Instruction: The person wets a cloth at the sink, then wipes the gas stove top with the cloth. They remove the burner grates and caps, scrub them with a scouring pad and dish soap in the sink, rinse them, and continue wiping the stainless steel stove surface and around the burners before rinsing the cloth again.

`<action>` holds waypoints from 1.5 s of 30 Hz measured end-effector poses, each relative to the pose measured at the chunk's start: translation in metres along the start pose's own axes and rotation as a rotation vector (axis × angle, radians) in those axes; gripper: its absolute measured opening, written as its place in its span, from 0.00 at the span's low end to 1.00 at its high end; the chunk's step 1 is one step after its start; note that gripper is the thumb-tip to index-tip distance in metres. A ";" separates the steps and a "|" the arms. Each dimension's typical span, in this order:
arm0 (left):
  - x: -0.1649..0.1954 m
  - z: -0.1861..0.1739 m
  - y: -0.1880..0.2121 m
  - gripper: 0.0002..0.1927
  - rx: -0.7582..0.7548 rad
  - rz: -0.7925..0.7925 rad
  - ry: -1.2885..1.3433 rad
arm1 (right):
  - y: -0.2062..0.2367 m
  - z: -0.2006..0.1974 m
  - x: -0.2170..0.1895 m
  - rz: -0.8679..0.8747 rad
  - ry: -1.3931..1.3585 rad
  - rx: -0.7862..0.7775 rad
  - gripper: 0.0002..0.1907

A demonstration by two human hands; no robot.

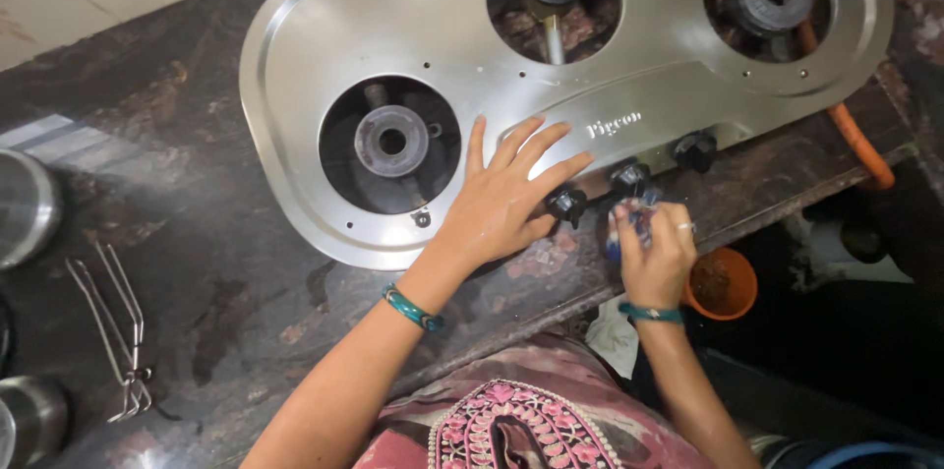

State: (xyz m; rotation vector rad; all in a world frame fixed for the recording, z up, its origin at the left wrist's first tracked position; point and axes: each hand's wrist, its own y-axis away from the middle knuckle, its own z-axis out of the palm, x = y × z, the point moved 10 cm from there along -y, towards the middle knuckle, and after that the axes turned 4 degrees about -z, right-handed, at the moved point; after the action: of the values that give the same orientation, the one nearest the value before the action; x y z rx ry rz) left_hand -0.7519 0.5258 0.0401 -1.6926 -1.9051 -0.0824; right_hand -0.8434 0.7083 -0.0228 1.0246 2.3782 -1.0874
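Dark stone counter [197, 233] fills the view from above. Nearest, the right hand [657, 258] is closed around a small blue cloth [629, 223] beside the middle knob [629, 177]. The left hand [501, 199] lies flat, fingers spread, on the steel stove [315, 56], touching the left knob [567, 204]. This stove's long axis runs left to right, tilting up toward the far right.

The light is bright and seems to come from above. The shiny metal stove top [324, 46] glows white near the left hand [501, 199]. The bottom right corner is very dark. The right hand [654, 253] looks a bit blurry, maybe from moving. The dark counter [197, 233] looks clear and sharp.
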 end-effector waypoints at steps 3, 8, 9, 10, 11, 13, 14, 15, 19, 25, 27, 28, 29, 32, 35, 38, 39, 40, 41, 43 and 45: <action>0.001 0.000 0.000 0.45 -0.006 0.005 0.007 | -0.002 -0.013 0.016 0.014 -0.053 -0.061 0.16; 0.001 0.001 0.002 0.45 0.005 -0.002 0.010 | -0.039 -0.059 0.002 -0.155 -0.146 0.077 0.21; 0.000 0.001 0.002 0.45 0.007 -0.007 0.013 | -0.046 -0.063 -0.005 -0.195 -0.122 0.076 0.20; 0.000 0.001 0.002 0.45 0.013 -0.003 0.002 | -0.051 -0.058 -0.012 -0.205 -0.125 0.051 0.19; 0.001 0.001 0.002 0.44 0.018 -0.001 -0.006 | -0.054 -0.053 -0.017 -0.215 -0.129 0.024 0.18; 0.001 0.002 0.003 0.44 0.014 -0.007 -0.011 | -0.058 -0.042 -0.029 -0.263 0.007 0.017 0.18; 0.000 0.002 0.003 0.44 0.010 -0.012 -0.010 | -0.058 -0.037 -0.032 -0.289 0.076 0.016 0.18; 0.000 0.002 0.002 0.44 0.011 -0.018 -0.012 | -0.057 -0.032 -0.032 -0.289 0.095 0.011 0.20; 0.003 0.000 0.003 0.43 0.025 0.000 -0.013 | -0.044 -0.023 -0.016 -0.281 0.156 -0.033 0.23; 0.006 0.001 0.004 0.41 0.009 0.003 -0.041 | -0.035 -0.040 0.004 -0.183 0.161 -0.150 0.21; 0.006 0.000 0.004 0.42 0.017 0.004 -0.041 | -0.043 -0.054 -0.001 -0.188 0.115 -0.062 0.21; 0.006 -0.001 0.005 0.42 0.014 0.003 -0.047 | -0.047 -0.061 -0.005 -0.198 0.101 0.010 0.20; 0.006 0.000 0.005 0.42 0.009 0.002 -0.043 | -0.050 -0.065 -0.009 -0.207 0.093 0.075 0.19; 0.005 0.002 0.003 0.41 -0.004 -0.011 -0.047 | -0.049 -0.038 -0.022 -0.314 0.169 0.001 0.24; 0.006 0.000 0.002 0.41 0.010 -0.013 -0.046 | -0.035 -0.022 -0.003 -0.241 0.216 -0.055 0.27; 0.008 0.001 0.003 0.40 -0.003 -0.015 -0.042 | -0.028 -0.030 0.032 -0.116 0.158 -0.123 0.19; 0.007 0.001 0.003 0.39 -0.009 -0.019 -0.056 | -0.033 -0.040 0.043 -0.092 0.178 -0.088 0.19; 0.007 0.001 0.003 0.40 -0.024 -0.024 -0.051 | -0.039 -0.051 0.052 -0.064 0.194 -0.048 0.19; 0.007 0.002 0.002 0.40 -0.027 -0.029 -0.042 | -0.047 -0.072 0.054 -0.091 0.230 0.059 0.18; 0.005 0.000 0.001 0.40 -0.028 -0.038 -0.044 | -0.062 -0.095 0.054 -0.141 0.154 0.189 0.18; 0.006 0.001 0.000 0.40 -0.030 -0.035 -0.045 | -0.076 -0.097 0.054 -0.172 -0.045 0.231 0.22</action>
State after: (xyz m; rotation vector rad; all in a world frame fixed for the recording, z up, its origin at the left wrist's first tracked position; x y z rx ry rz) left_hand -0.7523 0.5312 0.0423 -1.6944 -1.9762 -0.0881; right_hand -0.9357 0.7731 0.0505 0.8666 2.3807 -1.4594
